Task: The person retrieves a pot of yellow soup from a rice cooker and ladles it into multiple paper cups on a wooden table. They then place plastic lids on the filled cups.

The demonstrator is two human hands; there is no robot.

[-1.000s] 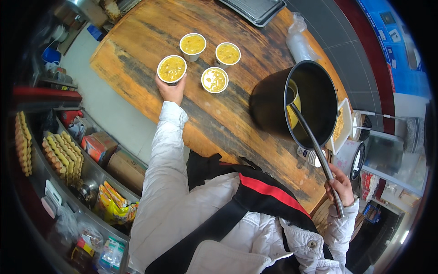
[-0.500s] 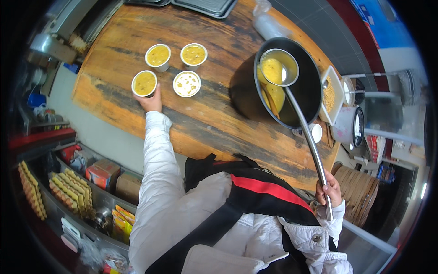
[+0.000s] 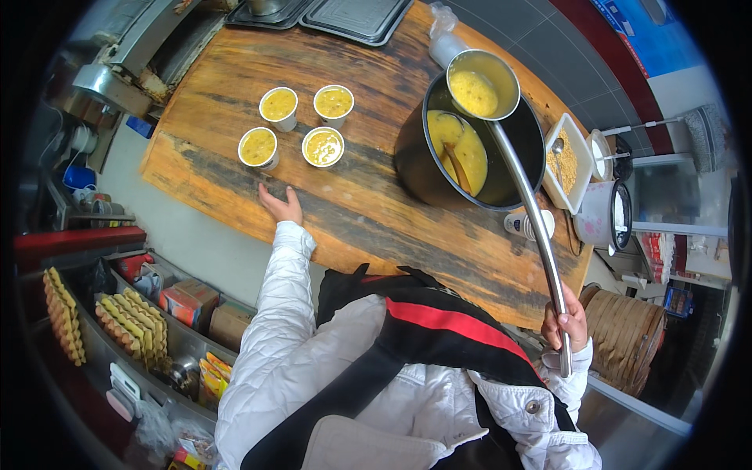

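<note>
1. Near-L cup (image 3: 258, 147): upright on wooden table (image 3: 376, 211), full of yellow liquid; rear-L cup (image 3: 279, 106) just behind it, also full.
2. L hand (image 3: 282, 205): empty, fingers spread, at table's near edge; near-L cup lies just ahead & slightly L, apart from fingertips. Nearer to all 4 filled cups than R hand.
3. Near-R cup (image 3: 323, 147) & rear-R cup (image 3: 334, 103): both full, upright, btwn L hand and pot.
4. Black pot (image 3: 413, 160): tilted mouth; yellow liquid & wooden utensil (image 3: 457, 168) inside.
5. Ladle (image 3: 525, 188): long axis runs from R hand fwd & leftward across pot mouth; bowl, w/ yellow liquid, appears over far rim, R of the filled cups. Exact ht. unclear.
6. Paper-cup stack (image 3: 526, 225): beside pot, R side.
7. R hand (image 3: 565, 321): fingers wrapped round ladle's handle, close to its near end; bowl well apart from this grip.
</note>
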